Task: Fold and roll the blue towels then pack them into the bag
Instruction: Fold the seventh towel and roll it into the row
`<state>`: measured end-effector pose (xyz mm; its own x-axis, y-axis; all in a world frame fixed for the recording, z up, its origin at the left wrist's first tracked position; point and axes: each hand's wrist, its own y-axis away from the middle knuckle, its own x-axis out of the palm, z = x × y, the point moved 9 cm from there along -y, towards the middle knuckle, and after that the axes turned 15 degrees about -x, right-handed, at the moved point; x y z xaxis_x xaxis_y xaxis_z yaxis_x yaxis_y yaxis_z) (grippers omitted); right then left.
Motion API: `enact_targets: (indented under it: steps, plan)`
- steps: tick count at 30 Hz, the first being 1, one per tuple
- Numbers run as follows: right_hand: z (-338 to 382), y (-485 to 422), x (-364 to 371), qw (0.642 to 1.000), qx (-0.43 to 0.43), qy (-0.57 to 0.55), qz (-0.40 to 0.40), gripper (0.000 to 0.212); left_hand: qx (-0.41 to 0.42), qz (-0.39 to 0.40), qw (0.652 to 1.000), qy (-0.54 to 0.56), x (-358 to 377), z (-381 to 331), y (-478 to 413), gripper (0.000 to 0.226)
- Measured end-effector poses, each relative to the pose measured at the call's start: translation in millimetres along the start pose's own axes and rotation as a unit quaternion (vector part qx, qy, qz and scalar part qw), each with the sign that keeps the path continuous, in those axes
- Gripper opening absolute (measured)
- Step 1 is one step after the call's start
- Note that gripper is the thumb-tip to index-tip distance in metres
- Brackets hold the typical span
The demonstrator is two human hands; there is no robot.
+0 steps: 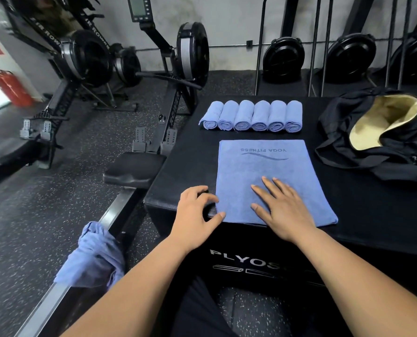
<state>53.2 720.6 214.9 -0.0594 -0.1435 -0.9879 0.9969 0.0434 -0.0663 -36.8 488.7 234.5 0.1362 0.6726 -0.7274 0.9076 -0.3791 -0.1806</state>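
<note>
Flat towel (270,171) noted spread on the box (372,210), its long axis running away from the person. "YOGA FITNESS" and a wave mark are printed at its far end, well beyond the fingertips, and read upside down from this side. The right hand (284,210) is laid palm down on the near half of the towel, fingers straight and spread, pointing away and slightly left. The left hand (195,212) is set just left of it at the towel's near left corner, fingers curled, thumb tip at the near edge; whether cloth is pinched cannot be told. Beyond both hands, past the printed end, six rolls (251,115) are lined side by side, touching, long axes pointing away, spiral ends turned toward the person. To the far right of the right hand the bag (336,115) is seen slumped open, black with a tan lining. "PLYOS" is read on the box's near face below the wrists, the rest being covered by the right forearm. Left of and below the left forearm, a loose towel (93,256) is draped over a rail (115,210). "AIR ROWER" is partly legible on a rower (86,57) at far left.
</note>
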Motion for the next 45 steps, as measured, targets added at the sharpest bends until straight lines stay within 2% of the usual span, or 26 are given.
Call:
enact_targets:
  steps: [2, 5, 16, 21, 31, 36, 42, 45]
  plan:
    - [-0.2, -0.1, 0.1, 1.000, 0.001, 0.001, 0.000, 0.078, -0.020, -0.019, 1.000, 0.008, -2.2, 4.3, 0.1, 0.037]
    - [-0.1, -0.3, 0.3, 1.000, 0.002, 0.010, -0.004, 0.079, -0.047, -0.007, 0.999, 0.007, 1.7, 9.6, 0.6, 0.035]
    - [-0.5, -0.5, 0.5, 1.000, 0.002, 0.014, -0.007, 0.076, 0.005, 0.031, 0.999, 0.030, 4.0, -6.8, 8.8, 0.032]
    - [-1.3, -1.3, 1.0, 1.000, 0.001, 0.013, -0.010, 0.076, -0.021, 0.052, 0.998, 0.034, 7.1, 0.7, 7.1, 0.033]
    - [-0.7, -0.2, 0.7, 1.000, 0.001, 0.014, -0.011, 0.077, -0.043, 0.024, 0.998, 0.038, 4.3, 3.4, 16.6, 0.037]
    - [-1.1, 0.6, 0.5, 1.000, 0.001, 0.010, -0.015, 0.076, -0.052, 0.057, 0.996, 0.042, 8.9, 4.6, 19.1, 0.031]
    - [0.0, 0.2, -0.6, 1.000, 0.001, 0.009, -0.015, 0.076, -0.077, 0.016, 0.993, 0.083, -1.3, 11.2, 20.6, 0.027]
    - [-0.3, -0.1, -0.8, 1.000, 0.002, 0.012, -0.014, 0.076, -0.070, 0.007, 0.996, 0.053, -0.5, 8.6, 22.5, 0.024]
